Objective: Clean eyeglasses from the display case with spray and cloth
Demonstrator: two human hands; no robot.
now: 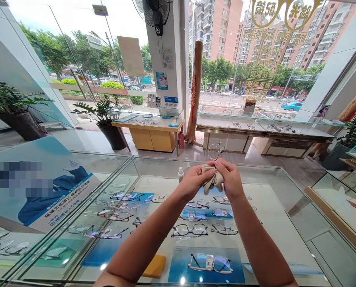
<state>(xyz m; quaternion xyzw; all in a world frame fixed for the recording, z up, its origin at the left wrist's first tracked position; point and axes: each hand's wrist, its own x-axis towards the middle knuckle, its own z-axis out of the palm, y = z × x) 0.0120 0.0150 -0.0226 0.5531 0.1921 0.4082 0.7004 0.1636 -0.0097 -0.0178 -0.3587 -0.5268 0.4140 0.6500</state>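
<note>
Cloth [211, 184] is pinched by left hand [192, 180] and right hand [232, 179], glasses [215, 151] between fingers; these could be bent by hard squeezing.

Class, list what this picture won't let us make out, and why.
Rest of the eyeglasses: head view, behind the cloth, left hand and right hand.
Bottle label: head view, too small.
Face on the poster: head view, pixelated.
Shoulders: head view, cut off by the bottom edge.

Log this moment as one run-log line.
left hand: gripping beige cloth | right hand: gripping cloth | eyeglasses: at fingertips, above glass display case | white bottle: upright, left of hands
</note>
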